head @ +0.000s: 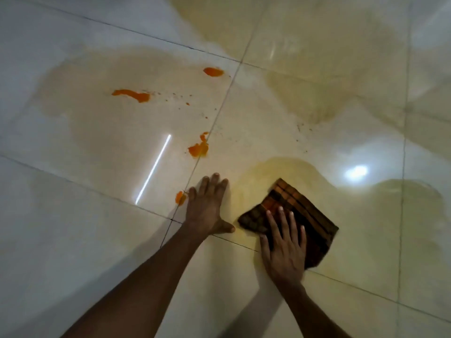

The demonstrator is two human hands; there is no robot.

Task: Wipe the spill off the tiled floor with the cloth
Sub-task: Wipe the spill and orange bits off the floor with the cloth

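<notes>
A folded brown and orange checked cloth (pixel 296 211) lies flat on the pale glossy tiled floor (pixel 97 228). My right hand (pixel 284 250) presses down on the cloth's near half, fingers spread. My left hand (pixel 207 208) rests flat on the bare tile just left of the cloth, palm down, holding nothing. Orange spill blobs lie ahead: one (pixel 199 148) on a grout line beyond my left hand, a small one (pixel 180 197) by my little finger, a long one (pixel 133 95) and another (pixel 213 71) further off. A yellowish wet film (pixel 280 167) surrounds the cloth.
Small orange specks (pixel 188 103) are scattered between the far blobs. Dark grout lines (pixel 214 123) cross the floor. Bright light reflections (pixel 356 172) glare on the wet tile at the right, and a thin white streak (pixel 153 169) shows at the left.
</notes>
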